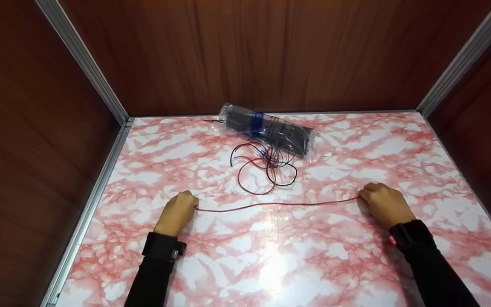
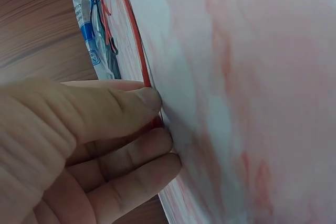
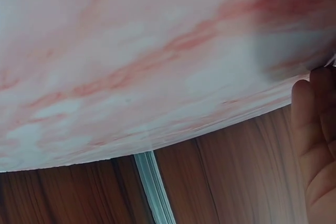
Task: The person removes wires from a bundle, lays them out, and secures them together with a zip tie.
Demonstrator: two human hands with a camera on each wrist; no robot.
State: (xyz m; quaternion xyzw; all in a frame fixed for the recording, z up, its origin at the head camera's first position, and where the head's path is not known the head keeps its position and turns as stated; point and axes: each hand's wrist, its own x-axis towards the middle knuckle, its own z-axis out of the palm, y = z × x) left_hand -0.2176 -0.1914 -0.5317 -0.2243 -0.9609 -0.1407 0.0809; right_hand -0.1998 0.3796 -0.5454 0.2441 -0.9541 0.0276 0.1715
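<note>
A single red wire (image 1: 271, 204) runs across the table between the two hands, nearly straight with a slight wave. The left hand (image 1: 178, 212) pinches its left end between thumb and fingers, close over the tabletop; the left wrist view shows the red wire (image 2: 137, 38) passing under the thumb tip. At the other end, the right hand (image 1: 387, 205) holds the wire with curled fingers. In the right wrist view only part of the right hand (image 3: 317, 140) shows at the edge, and the wire is hidden there.
Behind the wire lies a loose tangle of red, black and blue wires (image 1: 267, 164). It touches a clear plastic bag (image 1: 267, 128) with dark contents and a blue band. Brown wood-grain panels (image 1: 245, 55) enclose the red-and-white marbled table (image 1: 335, 264) at the back and sides.
</note>
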